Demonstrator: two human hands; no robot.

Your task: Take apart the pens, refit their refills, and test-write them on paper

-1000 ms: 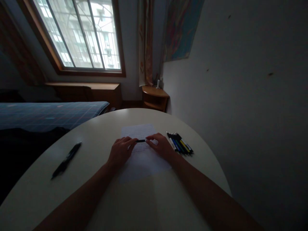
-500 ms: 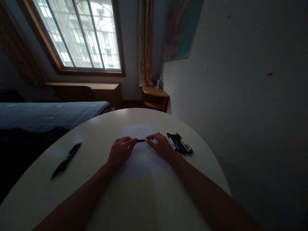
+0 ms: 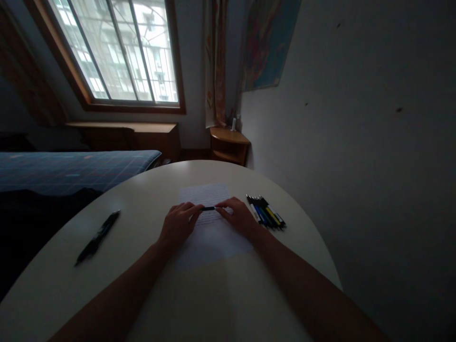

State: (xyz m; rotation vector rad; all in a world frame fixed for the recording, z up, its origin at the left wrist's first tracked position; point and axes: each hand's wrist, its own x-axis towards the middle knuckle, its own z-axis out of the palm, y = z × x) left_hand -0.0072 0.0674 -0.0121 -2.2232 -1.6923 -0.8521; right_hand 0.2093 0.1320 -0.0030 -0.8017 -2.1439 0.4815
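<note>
Both of my hands rest on a lined sheet of paper (image 3: 210,237) in the middle of a round white table (image 3: 142,294). My left hand (image 3: 178,224) and my right hand (image 3: 239,216) each pinch one end of a short dark pen (image 3: 208,208), which lies level between the fingertips just above the paper. Only the pen's middle shows; its ends are hidden by my fingers.
A row of several pens (image 3: 266,212) lies right of the paper, near the table's right edge. A single black pen (image 3: 97,237) lies at the table's left. Beyond are a blue bed (image 3: 71,168), a window (image 3: 117,52) and a small wooden corner shelf (image 3: 228,142).
</note>
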